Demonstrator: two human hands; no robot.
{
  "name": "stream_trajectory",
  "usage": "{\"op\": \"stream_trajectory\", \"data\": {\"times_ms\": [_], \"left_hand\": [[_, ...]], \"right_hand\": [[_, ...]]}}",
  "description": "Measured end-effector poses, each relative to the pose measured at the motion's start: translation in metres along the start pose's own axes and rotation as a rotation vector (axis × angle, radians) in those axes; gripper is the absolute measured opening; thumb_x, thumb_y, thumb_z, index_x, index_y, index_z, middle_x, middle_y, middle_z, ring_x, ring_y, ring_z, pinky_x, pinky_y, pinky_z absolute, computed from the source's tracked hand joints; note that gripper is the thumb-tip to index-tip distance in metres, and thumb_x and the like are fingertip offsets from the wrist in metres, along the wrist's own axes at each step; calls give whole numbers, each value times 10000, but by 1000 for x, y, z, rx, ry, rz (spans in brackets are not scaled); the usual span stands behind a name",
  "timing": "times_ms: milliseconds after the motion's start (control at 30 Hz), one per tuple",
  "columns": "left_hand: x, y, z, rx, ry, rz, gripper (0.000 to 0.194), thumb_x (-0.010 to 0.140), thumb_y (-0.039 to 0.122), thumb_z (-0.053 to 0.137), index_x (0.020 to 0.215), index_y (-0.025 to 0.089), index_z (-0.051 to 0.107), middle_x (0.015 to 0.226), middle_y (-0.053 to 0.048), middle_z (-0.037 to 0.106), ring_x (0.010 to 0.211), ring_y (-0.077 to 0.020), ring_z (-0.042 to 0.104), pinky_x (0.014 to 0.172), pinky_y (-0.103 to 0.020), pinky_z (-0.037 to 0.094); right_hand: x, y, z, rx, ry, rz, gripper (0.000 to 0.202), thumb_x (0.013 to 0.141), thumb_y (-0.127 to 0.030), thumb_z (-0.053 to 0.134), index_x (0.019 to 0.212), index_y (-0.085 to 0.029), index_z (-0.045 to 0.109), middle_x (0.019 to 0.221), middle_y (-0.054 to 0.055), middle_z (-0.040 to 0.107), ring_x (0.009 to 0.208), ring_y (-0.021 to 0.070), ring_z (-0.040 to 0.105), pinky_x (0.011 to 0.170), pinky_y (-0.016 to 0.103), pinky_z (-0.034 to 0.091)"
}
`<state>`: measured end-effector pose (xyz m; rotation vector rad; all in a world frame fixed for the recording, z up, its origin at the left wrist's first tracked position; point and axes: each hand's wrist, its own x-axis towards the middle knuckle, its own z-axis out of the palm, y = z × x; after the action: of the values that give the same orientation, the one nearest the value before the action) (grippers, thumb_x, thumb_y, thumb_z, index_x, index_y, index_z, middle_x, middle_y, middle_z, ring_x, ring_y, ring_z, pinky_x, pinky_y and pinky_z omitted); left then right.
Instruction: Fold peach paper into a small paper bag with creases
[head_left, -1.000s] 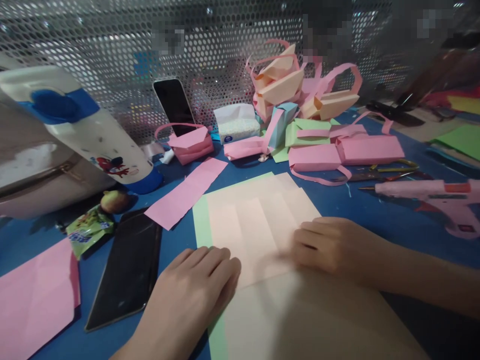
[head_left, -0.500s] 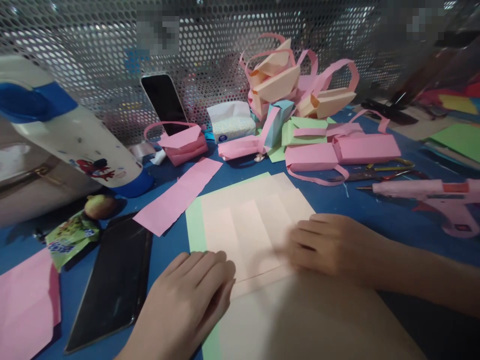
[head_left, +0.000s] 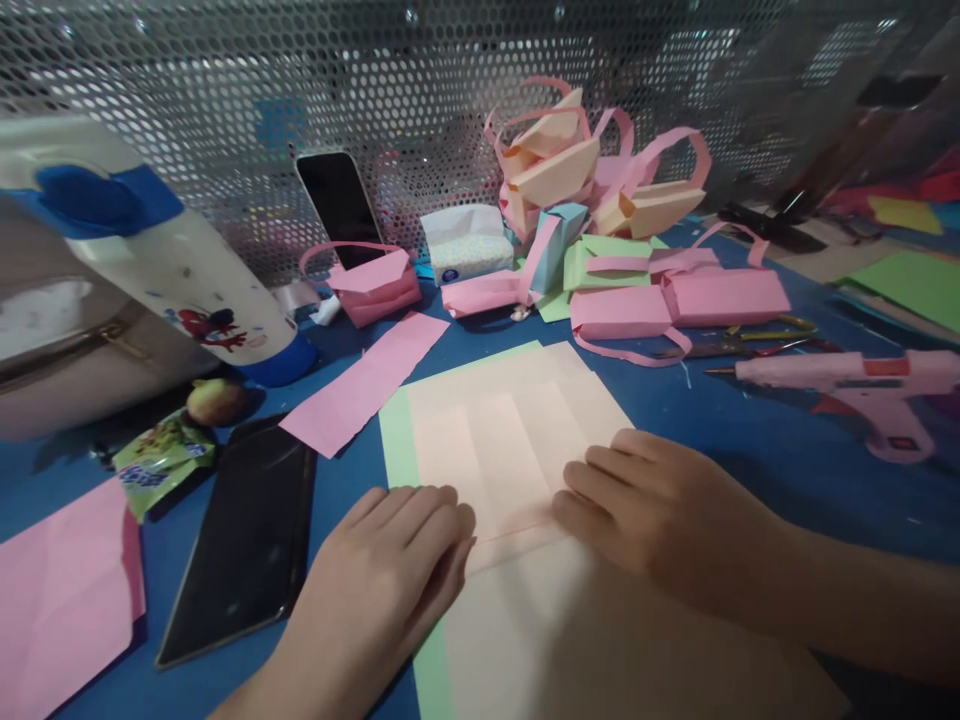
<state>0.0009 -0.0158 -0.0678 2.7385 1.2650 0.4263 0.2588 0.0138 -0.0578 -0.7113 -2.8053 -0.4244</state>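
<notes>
A creased peach sheet is lying flat in front of the person, directly between the two hands, and both are touching it. Its near edge is running from one hand to the other, rising slightly toward the right, while its creases are running away from the person and leaning left at the far end. Which side of the sheet is longer cannot be told, since the hands are covering parts of it.

The left hand is resting palm down over the near left corner, its fingers curled. The right hand is lying across the near right part, its fingers bunched and pointing left, toward the other hand. Neither is nearer than the other: each is meeting the sheet from its own side. The thumbs are mostly hidden, so whether either grip is pinching the paper or only pressing on it cannot be told.

Under the creased sheet a larger pale sheet is stretching toward the person, and a green sheet is showing along the left of the stack. On the blue counter, a pink strip is lying just beyond the stack's left side, and a pink glue gun is lying beyond the right hand.
</notes>
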Motion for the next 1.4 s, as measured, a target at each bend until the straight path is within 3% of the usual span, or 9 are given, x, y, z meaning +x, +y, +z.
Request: {"op": "stream_trajectory", "data": {"times_ms": [133,267,433,533,700,967,1233,1300,1400], "left_hand": [[1,3,-1,72,51,55,147,980,127,432,877,198,510,760,-6,575,629,-193,503,582,-331,325],[-2,7,-1,61,103,195,127,968,87,440,942,164,537,786,-21,600,677,-192,530,617,-343,346],[-8,10,1,-152,7,148,143,962,100,426,946,190,536,808,-17,584,701,-183,511,657,-344,357],[-9,11,1,-189,-11,102,143,961,110,423,919,198,529,796,-16,570,680,-182,508,630,-339,340],[-6,13,-2,-149,-14,95,148,960,116,428,892,196,531,779,-14,575,654,-179,521,598,-334,340],[-3,15,-3,-16,45,140,177,945,92,439,849,179,558,740,-13,611,653,-180,583,579,-338,372],[-3,16,-2,66,16,115,190,948,109,465,820,180,586,707,0,614,620,-179,587,558,-347,397],[-7,17,-2,110,12,128,173,966,126,459,944,168,625,816,-27,680,703,-204,626,608,-372,433],[-15,21,-4,188,9,198,320,1007,140,385,1234,211,600,1165,-42,705,972,-256,645,783,-431,466]], "right_hand": [[-1,-3,3,74,45,-26,233,930,-61,440,776,-193,555,685,12,517,609,187,397,597,346,213],[-5,5,8,218,-35,-82,199,947,-84,432,840,-195,558,739,14,549,650,185,411,605,335,239],[-6,12,12,417,-145,-76,195,1003,-190,416,854,-196,542,809,14,584,709,178,446,616,321,264],[-5,12,13,347,-102,-39,229,1028,-253,417,846,-201,546,795,11,588,701,183,442,619,328,247],[-6,12,13,198,-43,-47,199,986,-150,447,839,-213,564,742,5,568,658,184,414,616,335,214],[-6,13,18,183,-16,-68,154,963,-138,483,870,-213,580,742,2,577,656,177,438,599,333,231],[-5,10,19,176,-30,-92,148,953,-117,496,842,-194,557,771,5,599,678,184,470,634,345,293],[-5,10,19,172,-23,-98,159,949,-103,489,832,-191,549,769,9,600,681,184,477,642,344,299],[-5,10,19,179,-20,-108,158,951,-107,486,827,-193,534,786,18,609,699,188,491,653,344,307]]}}
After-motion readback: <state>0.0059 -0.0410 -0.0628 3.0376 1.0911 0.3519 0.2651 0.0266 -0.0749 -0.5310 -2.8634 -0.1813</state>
